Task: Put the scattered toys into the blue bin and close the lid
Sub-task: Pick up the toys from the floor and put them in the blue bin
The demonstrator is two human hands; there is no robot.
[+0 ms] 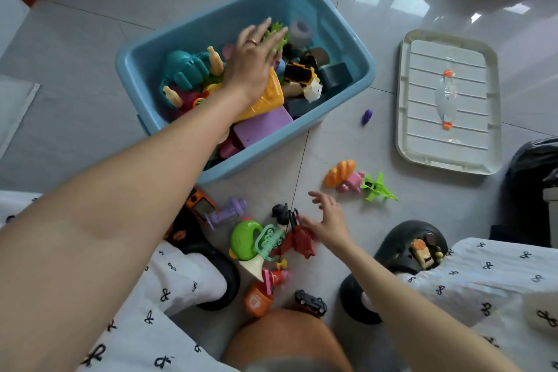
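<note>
The blue bin [347, 39] stands open on the floor, holding several toys. My left hand [252, 60] reaches into it with fingers spread, over a green spiky toy [276, 35] and a yellow toy [270, 96]; whether it grips anything is unclear. My right hand [327, 222] hovers open, fingers apart, right beside a dark red figure [299, 240] on the floor. Near it lie a green toy trumpet [250, 241], a purple piece [225, 214], an orange croissant toy [339, 174], a pink toy [351, 183] and a green plane [377, 189]. The white lid [448, 100] lies upside down to the bin's right.
A small purple toy [367, 117] sits between bin and lid. A black toy car [311, 302], an orange cup [256, 300] and a pink figure [276, 276] lie by my knee [280, 338]. Black slippers [404, 248] and a dark bag [531, 190] are at right.
</note>
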